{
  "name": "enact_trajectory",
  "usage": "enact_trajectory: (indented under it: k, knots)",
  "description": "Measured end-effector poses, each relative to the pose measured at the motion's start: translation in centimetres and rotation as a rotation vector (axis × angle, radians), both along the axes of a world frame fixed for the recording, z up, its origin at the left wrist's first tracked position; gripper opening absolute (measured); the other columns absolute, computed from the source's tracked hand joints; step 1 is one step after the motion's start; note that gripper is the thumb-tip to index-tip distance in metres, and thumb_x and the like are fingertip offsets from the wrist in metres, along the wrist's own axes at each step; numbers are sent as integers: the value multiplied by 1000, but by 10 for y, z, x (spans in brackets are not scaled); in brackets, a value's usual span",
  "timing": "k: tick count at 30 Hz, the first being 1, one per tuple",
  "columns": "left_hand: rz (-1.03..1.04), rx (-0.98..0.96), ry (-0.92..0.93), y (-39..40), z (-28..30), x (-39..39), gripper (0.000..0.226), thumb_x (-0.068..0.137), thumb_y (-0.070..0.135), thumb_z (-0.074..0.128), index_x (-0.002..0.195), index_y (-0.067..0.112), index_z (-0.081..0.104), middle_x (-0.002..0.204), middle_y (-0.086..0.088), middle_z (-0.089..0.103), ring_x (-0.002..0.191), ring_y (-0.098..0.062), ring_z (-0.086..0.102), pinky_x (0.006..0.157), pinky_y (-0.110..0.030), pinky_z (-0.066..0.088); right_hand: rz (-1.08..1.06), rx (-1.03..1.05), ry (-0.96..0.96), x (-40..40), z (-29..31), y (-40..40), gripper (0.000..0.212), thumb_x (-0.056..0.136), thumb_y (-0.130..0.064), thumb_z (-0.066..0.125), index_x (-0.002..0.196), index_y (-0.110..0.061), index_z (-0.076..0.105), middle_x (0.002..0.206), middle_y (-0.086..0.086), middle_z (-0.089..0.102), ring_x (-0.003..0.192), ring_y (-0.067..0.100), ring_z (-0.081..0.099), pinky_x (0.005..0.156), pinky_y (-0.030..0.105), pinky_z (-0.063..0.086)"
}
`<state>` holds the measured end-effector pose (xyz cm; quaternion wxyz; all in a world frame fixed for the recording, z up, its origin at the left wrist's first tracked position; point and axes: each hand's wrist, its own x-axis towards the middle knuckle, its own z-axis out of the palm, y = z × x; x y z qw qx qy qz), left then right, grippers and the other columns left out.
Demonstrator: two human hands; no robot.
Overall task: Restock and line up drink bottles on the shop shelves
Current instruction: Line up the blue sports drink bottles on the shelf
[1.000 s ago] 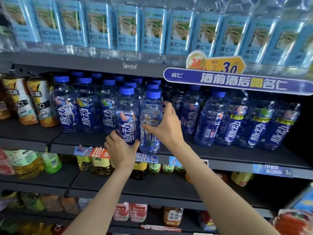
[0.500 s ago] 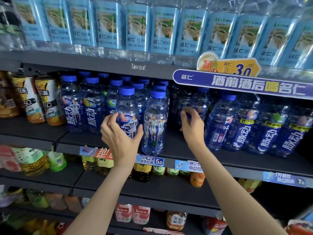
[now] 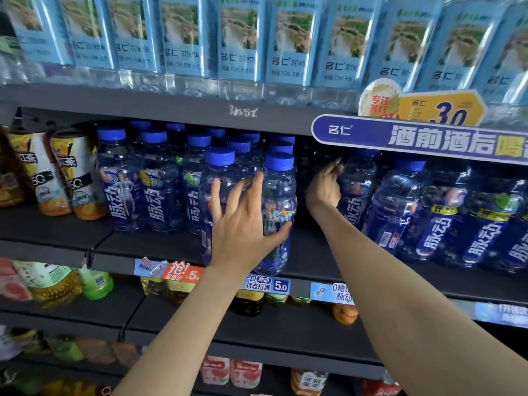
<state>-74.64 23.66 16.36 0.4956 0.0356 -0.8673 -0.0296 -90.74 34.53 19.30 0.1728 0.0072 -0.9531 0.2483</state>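
Blue-capped, blue-labelled drink bottles fill the middle shelf [image 3: 311, 252]. Two of them stand at the front edge: the left front bottle [image 3: 218, 170] and the right front bottle [image 3: 281, 195]. My left hand [image 3: 243, 221] lies across both with fingers spread and straight, and its thumb presses the right one's side. My right hand [image 3: 324, 190] reaches into the dark gap to their right. Its fingers curl round the upper left side of a blue bottle further back [image 3: 358, 187]; the fingertips are partly hidden in shadow.
Light-blue water bottles [image 3: 237, 44] line the top shelf above a purple and yellow price sign [image 3: 423, 138]. Yellow tea bottles [image 3: 71, 172] stand left of the blue ones. More blue bottles [image 3: 440, 212] stand at the right. Lower shelves hold mixed drinks and price tags [image 3: 265, 284].
My right hand let go of the right front bottle and moved right, deeper into the shelf, to a rear bottle. My left hand opened from gripping the left front bottle and spread across both.
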Motion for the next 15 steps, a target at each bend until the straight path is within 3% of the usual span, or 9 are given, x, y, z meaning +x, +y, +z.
enact_trajectory:
  k: [3, 10, 13, 15]
  knots:
    - [2, -9, 25, -1, -2, -4, 84, 76, 61, 51, 136, 3, 38, 101, -5, 67, 117, -19, 40, 115, -40, -7, 8, -2, 31, -1, 0, 0, 75, 89, 2, 47, 145, 7, -3, 152, 29, 2, 133, 37, 37, 87, 38, 47]
    - [11, -19, 24, -1, -2, -4, 84, 74, 58, 55, 134, 3, 40, 103, -6, 66, 115, -19, 40, 115, -39, -7, 26, 11, 102, 4, -26, -6, 77, 90, 1, 43, 149, -8, -5, 152, 25, 9, 110, 37, 56, 67, 34, 39]
    - [21, -31, 24, -2, -2, -5, 84, 73, 59, 55, 134, 2, 41, 103, -7, 66, 114, -19, 40, 115, -40, -6, 32, -78, 15, 6, -42, -5, 82, 91, -1, 46, 148, -12, -12, 141, 23, 35, 106, 38, 56, 72, 39, 40]
    - [22, -32, 31, -1, -2, -5, 84, 73, 59, 54, 133, 2, 41, 103, -7, 66, 114, -19, 40, 115, -40, -6, 8, -131, -43, 7, -48, -5, 79, 91, -3, 49, 147, -4, -7, 140, 22, 36, 113, 39, 51, 82, 43, 43]
